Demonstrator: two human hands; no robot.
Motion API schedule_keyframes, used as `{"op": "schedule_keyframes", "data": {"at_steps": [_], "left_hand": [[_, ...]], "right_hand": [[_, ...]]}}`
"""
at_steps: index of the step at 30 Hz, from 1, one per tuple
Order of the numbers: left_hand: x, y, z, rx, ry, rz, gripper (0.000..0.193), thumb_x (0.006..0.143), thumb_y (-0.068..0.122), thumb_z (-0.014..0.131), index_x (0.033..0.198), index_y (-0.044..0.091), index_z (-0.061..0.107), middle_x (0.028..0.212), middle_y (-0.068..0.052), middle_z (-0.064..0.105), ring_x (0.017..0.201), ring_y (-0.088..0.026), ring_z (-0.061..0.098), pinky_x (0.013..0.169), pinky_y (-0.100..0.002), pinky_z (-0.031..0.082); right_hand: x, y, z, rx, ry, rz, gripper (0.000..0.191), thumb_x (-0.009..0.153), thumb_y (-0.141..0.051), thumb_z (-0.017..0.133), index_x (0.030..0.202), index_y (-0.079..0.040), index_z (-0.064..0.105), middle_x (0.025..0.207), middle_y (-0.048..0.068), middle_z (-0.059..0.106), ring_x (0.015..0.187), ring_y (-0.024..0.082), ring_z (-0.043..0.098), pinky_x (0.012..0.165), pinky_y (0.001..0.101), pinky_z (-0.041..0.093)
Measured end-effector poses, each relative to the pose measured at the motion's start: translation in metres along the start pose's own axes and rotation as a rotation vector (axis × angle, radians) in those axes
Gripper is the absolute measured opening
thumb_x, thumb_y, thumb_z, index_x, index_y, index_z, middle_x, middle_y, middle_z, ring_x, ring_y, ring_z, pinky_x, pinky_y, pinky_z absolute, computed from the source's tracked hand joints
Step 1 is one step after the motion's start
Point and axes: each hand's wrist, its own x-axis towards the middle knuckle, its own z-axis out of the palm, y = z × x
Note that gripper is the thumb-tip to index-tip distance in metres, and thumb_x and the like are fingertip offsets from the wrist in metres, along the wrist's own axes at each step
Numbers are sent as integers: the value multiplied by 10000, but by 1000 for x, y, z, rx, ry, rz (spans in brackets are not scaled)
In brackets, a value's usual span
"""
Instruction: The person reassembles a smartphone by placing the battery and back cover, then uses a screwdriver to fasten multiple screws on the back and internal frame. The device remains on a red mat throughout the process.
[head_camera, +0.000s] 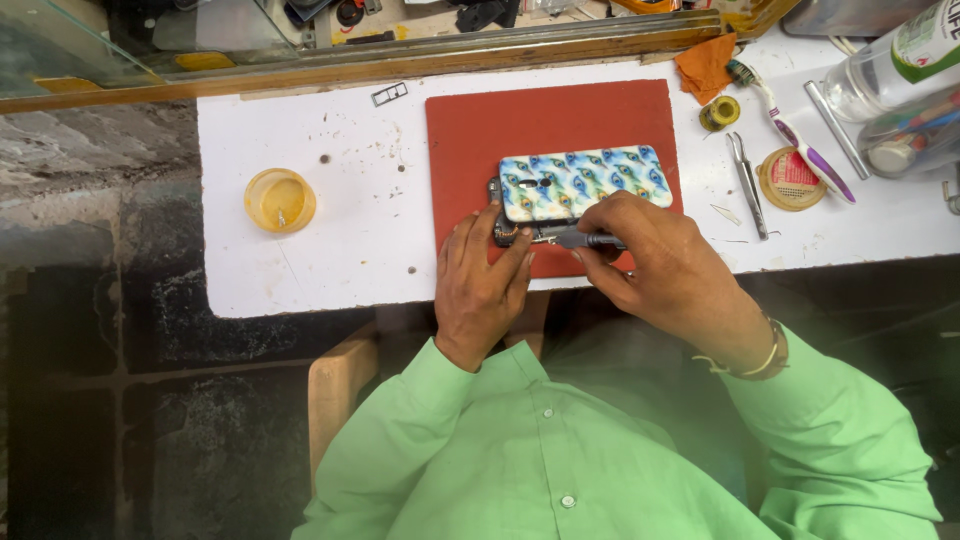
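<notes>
A phone back cover (583, 182) with a blue and yellow feather pattern lies on a red mat (500, 125) on a white table. Under its near edge shows a dark opened phone body (505, 232). My left hand (480, 285) rests on the mat's front edge, fingertips touching the phone body. My right hand (665, 270) grips a grey screwdriver (585, 240), its tip pointing left at the phone body. Both sleeves are light green.
A small yellow dish (279, 200) stands on the table's (330, 270) left part. Right of the mat lie tweezers (746, 180), a toothbrush (795, 135), a round tin lid (790, 180), a solder spool (719, 112) and an orange cloth (706, 64). Plastic bottles (890, 60) stand at far right.
</notes>
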Motion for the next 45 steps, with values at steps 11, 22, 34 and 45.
{"op": "schedule_keyframes", "data": {"at_steps": [11, 22, 34, 45], "left_hand": [[-1, 0, 2, 5, 15, -7, 286, 915, 171, 778, 1190, 95, 762, 1400, -189, 573, 1270, -409, 564, 1073, -509, 474], [-2, 2, 3, 19, 30, -8, 273, 919, 182, 787, 1183, 112, 769, 1396, -178, 578, 1264, -398, 574, 1054, -496, 487], [0, 2, 6, 34, 73, -4, 247, 924, 187, 796, 1159, 113, 780, 1391, -173, 588, 1235, -385, 582, 1040, -489, 494], [0, 3, 4, 31, 73, -13, 252, 910, 169, 795, 1152, 101, 780, 1390, -164, 592, 1234, -376, 590, 1045, -485, 496]], "right_hand": [[5, 2, 0, -57, -39, -12, 270, 883, -96, 774, 1071, -41, 587, 973, 106, 678, 736, 278, 692, 635, 403, 537], [8, 1, 3, -29, -58, -4, 260, 893, -82, 763, 1061, -27, 572, 950, 116, 667, 715, 275, 694, 607, 376, 558], [30, -7, 7, -249, -108, -130, 160, 916, -168, 729, 985, -52, 643, 882, 106, 658, 750, 344, 664, 602, 465, 520], [34, -5, 4, -74, -230, -21, 176, 862, -61, 700, 1026, -40, 643, 1003, 128, 639, 750, 317, 688, 626, 415, 558]]}}
